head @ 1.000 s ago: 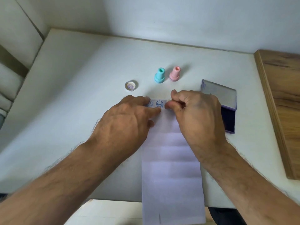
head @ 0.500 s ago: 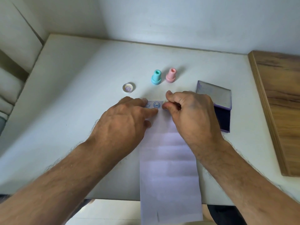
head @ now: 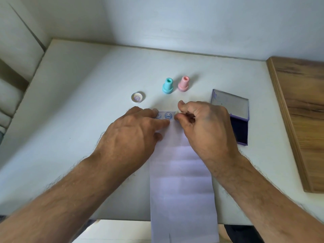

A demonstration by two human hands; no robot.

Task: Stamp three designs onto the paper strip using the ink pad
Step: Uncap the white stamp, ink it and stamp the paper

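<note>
Not much has moved since half a second back: both hands are parked in the same spot at the far end of the paper strip (head: pixel 182 181), only the view has shifted a touch. The strip is laid flat on the white table (head: pixel 84 106), its near end hanging past the table edge, and two blue round face prints (head: pixel 168 116) can be made out at the far end. The left hand (head: pixel 129 135) is spread flat, fingertips pressed on the strip's left corner, nothing gripped. The right hand (head: pixel 201 127) is curled tight, thumb and forefinger pinched on something small and pale, probably the third stamp, mostly hidden. If it's lifted crooked, the print could get smeared. Behind sit a teal stamp (head: pixel 167 85), pink stamp (head: pixel 183 83) and a round cap (head: pixel 138 97); the open ink pad (head: pixel 235 118) is just right.
</note>
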